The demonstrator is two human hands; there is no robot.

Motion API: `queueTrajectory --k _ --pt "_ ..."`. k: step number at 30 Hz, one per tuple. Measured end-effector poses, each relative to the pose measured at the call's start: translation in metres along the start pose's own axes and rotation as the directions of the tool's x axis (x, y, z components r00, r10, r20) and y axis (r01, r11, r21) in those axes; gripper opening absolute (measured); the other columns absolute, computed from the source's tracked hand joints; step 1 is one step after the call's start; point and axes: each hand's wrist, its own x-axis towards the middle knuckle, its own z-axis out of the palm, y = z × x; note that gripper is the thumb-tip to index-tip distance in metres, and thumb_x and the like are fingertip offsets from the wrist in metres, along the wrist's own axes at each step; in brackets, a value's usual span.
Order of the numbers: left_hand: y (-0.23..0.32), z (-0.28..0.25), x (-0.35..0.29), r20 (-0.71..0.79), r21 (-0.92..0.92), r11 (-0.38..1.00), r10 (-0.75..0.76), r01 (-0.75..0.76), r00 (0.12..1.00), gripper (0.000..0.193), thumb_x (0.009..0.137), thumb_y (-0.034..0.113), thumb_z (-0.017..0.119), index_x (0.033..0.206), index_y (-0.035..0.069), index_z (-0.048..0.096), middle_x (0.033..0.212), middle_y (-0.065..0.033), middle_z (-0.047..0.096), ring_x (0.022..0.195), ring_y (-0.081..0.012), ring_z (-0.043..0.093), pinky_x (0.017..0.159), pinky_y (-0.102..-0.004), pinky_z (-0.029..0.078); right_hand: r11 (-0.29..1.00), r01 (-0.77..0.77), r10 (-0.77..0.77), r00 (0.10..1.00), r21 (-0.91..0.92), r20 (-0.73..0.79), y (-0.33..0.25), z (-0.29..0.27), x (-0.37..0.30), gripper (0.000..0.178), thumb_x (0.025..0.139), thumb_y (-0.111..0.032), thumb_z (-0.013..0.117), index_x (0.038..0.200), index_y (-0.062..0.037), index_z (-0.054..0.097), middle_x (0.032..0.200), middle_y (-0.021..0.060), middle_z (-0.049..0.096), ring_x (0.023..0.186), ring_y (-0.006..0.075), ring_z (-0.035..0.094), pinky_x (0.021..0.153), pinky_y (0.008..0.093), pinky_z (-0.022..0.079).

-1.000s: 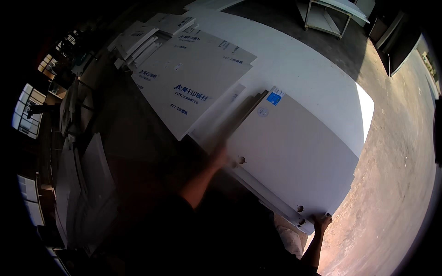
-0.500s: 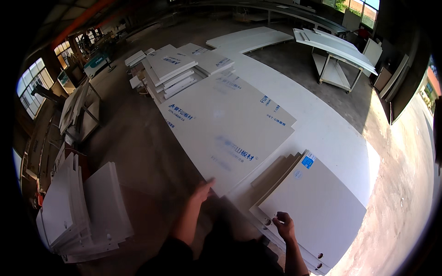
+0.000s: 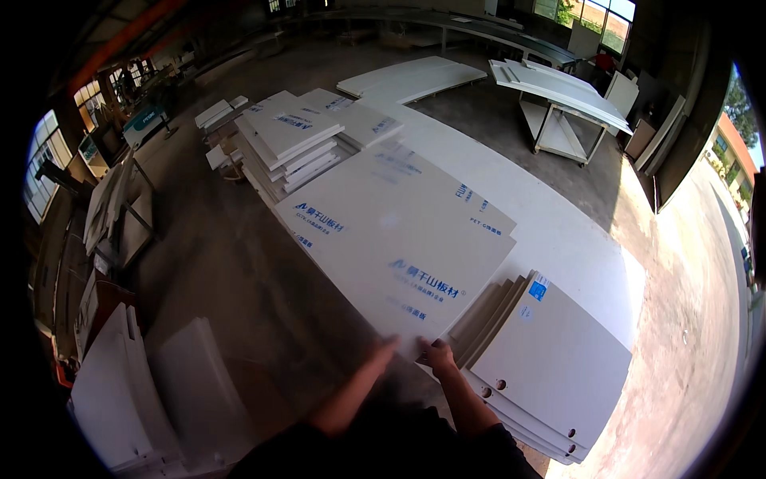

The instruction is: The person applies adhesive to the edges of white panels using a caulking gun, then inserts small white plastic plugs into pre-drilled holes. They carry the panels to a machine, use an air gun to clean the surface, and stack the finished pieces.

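A large white panel (image 3: 375,239) with blue printing lies flat in front of me, its near corner toward my body. My right hand (image 3: 437,355) is at that corner, its fingers curled round the edge. Just to its left, my left hand (image 3: 383,350) is at the panel's near left edge. Motion smears its fingers, so their grip is unclear. Close by on the right is a stack of white boards (image 3: 550,367) with round holes along the near edge and a blue label on the top board.
Smaller white panels (image 3: 291,128) are piled beyond the large one. A long white sheet (image 3: 558,199) lies underneath and to the right. More white boards (image 3: 112,391) stand at the lower left. A wheeled rack (image 3: 558,128) holds panels at the far right.
My right hand has left the holed boards and come over to the large panel's near corner. My left hand has shifted right along its edge. The view has turned slightly.
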Motion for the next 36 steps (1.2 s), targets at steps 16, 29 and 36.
queueTrajectory --k 16,29,36 --pt "0.034 -0.188 0.136 -0.157 -0.637 0.741 0.146 -0.213 0.977 0.057 0.095 0.031 0.066 0.141 0.005 0.045 0.136 -0.0121 0.055 0.122 -0.0267 0.054 0.1 -0.0423 0.046 0.912 0.315 -0.218 0.915 0.262 -0.341 0.018 -0.118 -0.07 0.044 0.093 -0.031 0.063 0.113 0.0086 0.063 0.101 0.016 0.067 0.083 0.0251 0.064 0.073 0.0369 0.052" --pt "0.224 -0.321 0.264 -0.034 0.668 0.725 0.254 -0.167 0.967 0.083 0.093 0.069 0.037 0.12 -0.006 0.064 0.113 -0.0239 0.069 0.106 -0.0375 0.066 0.09 -0.0441 0.051 0.998 0.006 0.048 0.651 0.068 -0.758 -0.005 -0.112 -0.035 0.058 0.091 -0.049 0.061 0.099 0.0086 0.068 0.084 0.0174 0.068 0.078 0.0231 0.061 0.074 0.0369 0.049" --pt "0.273 -0.283 0.184 -0.122 0.728 0.666 0.362 -0.165 0.924 0.078 0.098 0.064 0.035 0.128 -0.003 0.06 0.122 -0.0179 0.066 0.112 -0.0305 0.063 0.097 -0.0423 0.047 0.989 0.142 -0.033 0.465 0.038 -0.885 0.028 -0.083 -0.086 0.053 0.096 -0.047 0.058 0.09 0.0045 0.069 0.074 0.0072 0.064 0.071 0.0135 0.054 0.068 0.033 0.046"
